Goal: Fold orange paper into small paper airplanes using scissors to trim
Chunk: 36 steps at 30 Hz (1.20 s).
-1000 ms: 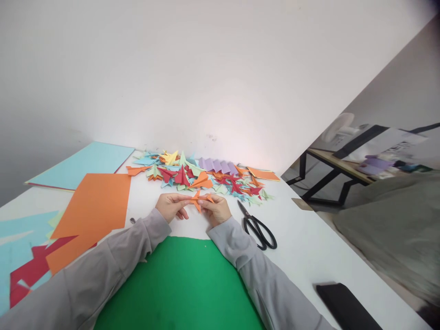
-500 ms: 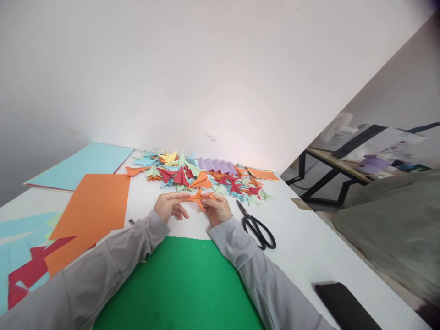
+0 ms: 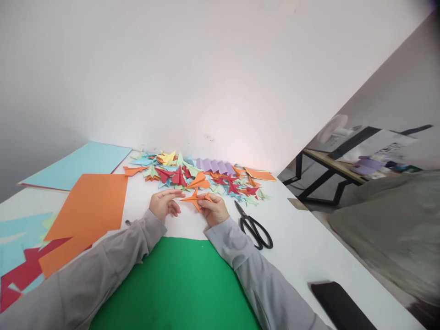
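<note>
Pinching orange plane (image 3: 194,199): right hand (image 3: 216,211)

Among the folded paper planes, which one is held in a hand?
The orange plane pinched in the right hand, its nose pointing toward the left hand; the other planes lie on the table.

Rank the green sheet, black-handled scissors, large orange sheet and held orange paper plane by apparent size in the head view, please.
1. Green sheet, cut off by the frame
2. Large orange sheet
3. Black-handled scissors
4. Orange paper plane, in the right hand
</note>
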Motion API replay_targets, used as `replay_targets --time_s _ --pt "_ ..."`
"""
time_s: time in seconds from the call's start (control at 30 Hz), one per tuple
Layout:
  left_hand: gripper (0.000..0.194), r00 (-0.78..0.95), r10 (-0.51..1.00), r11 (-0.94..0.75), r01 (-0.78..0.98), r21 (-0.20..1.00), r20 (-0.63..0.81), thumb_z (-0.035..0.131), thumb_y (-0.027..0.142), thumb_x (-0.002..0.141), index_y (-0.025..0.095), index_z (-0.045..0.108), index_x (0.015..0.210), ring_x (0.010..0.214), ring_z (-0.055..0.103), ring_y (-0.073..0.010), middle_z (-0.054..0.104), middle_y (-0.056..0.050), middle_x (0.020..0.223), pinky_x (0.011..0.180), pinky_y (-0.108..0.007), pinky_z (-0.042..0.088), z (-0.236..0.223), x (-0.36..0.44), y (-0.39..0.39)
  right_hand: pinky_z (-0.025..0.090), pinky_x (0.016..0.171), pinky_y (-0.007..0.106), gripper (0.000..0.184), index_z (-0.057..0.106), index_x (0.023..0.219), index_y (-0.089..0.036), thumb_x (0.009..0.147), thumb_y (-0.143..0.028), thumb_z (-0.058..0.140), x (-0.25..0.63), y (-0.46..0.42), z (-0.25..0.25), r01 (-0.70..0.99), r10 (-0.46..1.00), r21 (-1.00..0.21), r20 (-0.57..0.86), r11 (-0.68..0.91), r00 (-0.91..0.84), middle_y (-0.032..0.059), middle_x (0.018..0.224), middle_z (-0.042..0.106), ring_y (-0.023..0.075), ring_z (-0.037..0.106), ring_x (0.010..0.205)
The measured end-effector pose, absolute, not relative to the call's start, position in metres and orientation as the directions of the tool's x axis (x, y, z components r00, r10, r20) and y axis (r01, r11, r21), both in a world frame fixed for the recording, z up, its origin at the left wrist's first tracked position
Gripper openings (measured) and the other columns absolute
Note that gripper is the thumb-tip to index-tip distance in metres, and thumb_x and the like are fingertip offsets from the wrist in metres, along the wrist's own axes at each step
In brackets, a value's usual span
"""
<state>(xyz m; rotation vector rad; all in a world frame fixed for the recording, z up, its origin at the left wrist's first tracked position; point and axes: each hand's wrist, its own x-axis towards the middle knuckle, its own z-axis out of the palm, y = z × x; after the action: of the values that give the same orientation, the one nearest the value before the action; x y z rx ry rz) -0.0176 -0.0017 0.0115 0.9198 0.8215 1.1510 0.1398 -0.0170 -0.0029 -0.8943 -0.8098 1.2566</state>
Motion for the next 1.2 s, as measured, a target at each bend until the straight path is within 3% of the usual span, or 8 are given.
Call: replay_targets --time_s 0.3,0.47,0.6,0.77,1.2 --pt "0.027 0.167 0.982 0.147 -0.367 0.919 -0.09 0.06 0.024 0.058 0.009 0.061 0.081 0.033 0.05 -0.0107 0.066 -0.007 0.071 0.029 -0.023 0.036 0.013 -0.017 0.0 0.031 0.037 0.019 0.015 0.069 0.059 -0.018 0.045 -0.013 0.07 0.141 -0.015 -0.005 -0.434 0.992 -0.897 0.029 0.078 0.12 -0.0047 0.04 0.055 0.0066 0.045 0.037" --pt "0.039 0.2 0.979 0.001 -0.2 0.98 0.04 0.069 0.029 0.058 0.012 0.064 0.093 0.036 0.051 -0.0074 0.066 -0.007 0.085 0.03 -0.02 0.037 0.007 -0.013 -0.003 0.033 0.038 0.019 0.015 0.069 0.059 -0.018 0.045 -0.014 0.07 0.14 -0.016 -0.006 -0.414 0.993 -0.906 0.045 0.086 0.109 -0.0049 0.041 0.056 0.0064 0.045 0.036" --pt "0.032 0.248 0.959 -0.113 -0.112 0.987 0.138 0.069 0.029 0.059 0.012 0.069 0.085 0.035 0.049 -0.0062 0.064 -0.004 0.07 0.03 -0.018 0.034 0.001 -0.01 -0.006 0.033 0.038 0.019 0.015 0.069 0.061 -0.019 0.047 -0.014 0.071 0.141 -0.016 -0.007 -0.408 0.994 -0.908 0.056 0.092 0.099 -0.0052 0.041 0.056 0.0067 0.046 0.037" --pt "0.039 0.331 0.942 -0.053 -0.001 0.999 0.05 0.068 0.03 0.063 0.01 0.067 0.097 0.03 0.043 -0.007 0.053 0.002 0.037 0.033 -0.017 0.035 -0.005 -0.011 -0.004 0.033 0.038 0.019 0.015 0.07 0.062 -0.019 0.047 -0.016 0.072 0.142 -0.016 -0.008 -0.359 0.994 -0.928 0.073 0.096 0.077 -0.0049 0.042 0.057 0.0063 0.045 0.036" --pt "0.032 0.298 0.955 0.01 -0.01 1.0 -0.006 0.069 0.033 0.057 0.009 0.07 0.078 0.029 0.045 -0.0082 0.053 0.001 0.033 0.033 -0.018 0.037 0.005 -0.013 -0.002 0.039 0.039 0.02 0.017 0.07 0.063 -0.019 0.049 -0.025 0.078 0.14 -0.016 -0.009 -0.292 0.994 -0.951 0.087 0.103 0.067 -0.0036 0.049 0.061 0.0066 0.048 0.039"
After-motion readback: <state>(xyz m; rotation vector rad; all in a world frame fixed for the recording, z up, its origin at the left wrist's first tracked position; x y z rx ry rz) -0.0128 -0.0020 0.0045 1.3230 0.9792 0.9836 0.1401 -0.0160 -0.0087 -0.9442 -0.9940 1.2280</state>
